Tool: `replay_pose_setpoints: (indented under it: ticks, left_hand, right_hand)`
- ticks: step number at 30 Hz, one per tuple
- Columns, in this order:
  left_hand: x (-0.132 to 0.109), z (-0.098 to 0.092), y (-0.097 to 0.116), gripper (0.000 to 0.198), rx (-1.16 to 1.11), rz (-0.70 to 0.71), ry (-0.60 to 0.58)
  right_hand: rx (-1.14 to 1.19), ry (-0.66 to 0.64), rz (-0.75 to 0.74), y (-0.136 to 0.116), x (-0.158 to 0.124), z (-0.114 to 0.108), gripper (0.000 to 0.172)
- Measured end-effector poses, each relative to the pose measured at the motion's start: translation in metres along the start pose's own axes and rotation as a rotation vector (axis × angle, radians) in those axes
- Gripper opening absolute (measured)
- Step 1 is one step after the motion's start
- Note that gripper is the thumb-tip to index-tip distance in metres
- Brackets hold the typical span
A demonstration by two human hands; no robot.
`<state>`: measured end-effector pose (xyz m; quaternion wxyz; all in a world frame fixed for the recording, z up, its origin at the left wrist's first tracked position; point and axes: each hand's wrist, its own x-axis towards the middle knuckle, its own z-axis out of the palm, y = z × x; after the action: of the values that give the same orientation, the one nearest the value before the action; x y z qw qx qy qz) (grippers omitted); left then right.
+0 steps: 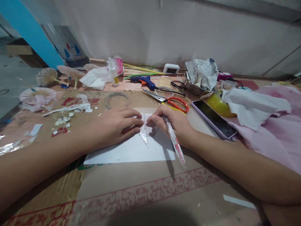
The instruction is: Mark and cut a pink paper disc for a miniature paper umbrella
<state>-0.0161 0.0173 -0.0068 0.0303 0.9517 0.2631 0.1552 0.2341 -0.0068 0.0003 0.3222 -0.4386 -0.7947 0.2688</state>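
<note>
On white paper (117,154): clear set square (145,135); left hand (117,125), fingers loosely spread, resting against it; right hand (172,122) pinching clear pen (174,142) beside it. Advisable: square pinned flat, pen tip close.

One head-worn camera looks forward and down across the tabletop (128,85), near enough that the forearms (237,171) spread in from both sides to the hands (115,125) at mid-view, its upper part reaching the wall (141,31) beyond and the floor (8,62) at left.
</note>
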Motion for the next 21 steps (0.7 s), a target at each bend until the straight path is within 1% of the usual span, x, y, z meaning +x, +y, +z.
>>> replay_pose_setpoints:
  ticks: [3,8,11,14,19,21]
  left_hand:
    - [-0.0002,0.001,-0.0007,0.031,-0.012,0.002,0.004]
    - [0.0002,0.004,-0.0023,0.027,-0.002,0.036,0.032]
    - [0.0005,0.0047,-0.0027,0.027,-0.007,0.052,0.042]
    - [-0.0002,0.005,-0.0025,0.027,-0.019,0.038,0.043]
    - [-0.001,0.0028,0.0005,0.036,0.012,-0.004,0.018]
    - [-0.0006,0.0014,0.0018,0.035,0.03,-0.002,0.021]
  right_hand:
    - [0.005,-0.026,0.004,0.0,0.0014,0.0002,0.022]
    - [-0.063,-0.086,0.006,-0.0026,0.0038,-0.0017,0.024]
    - [-0.036,-0.076,0.035,-0.0031,0.0044,-0.0015,0.024]
    - [-0.028,-0.083,0.046,-0.0024,0.0048,-0.001,0.025]
    - [-0.023,-0.094,0.041,-0.0017,0.0057,-0.0022,0.027]
    - [-0.021,-0.107,0.045,-0.0017,0.0059,-0.0037,0.028]
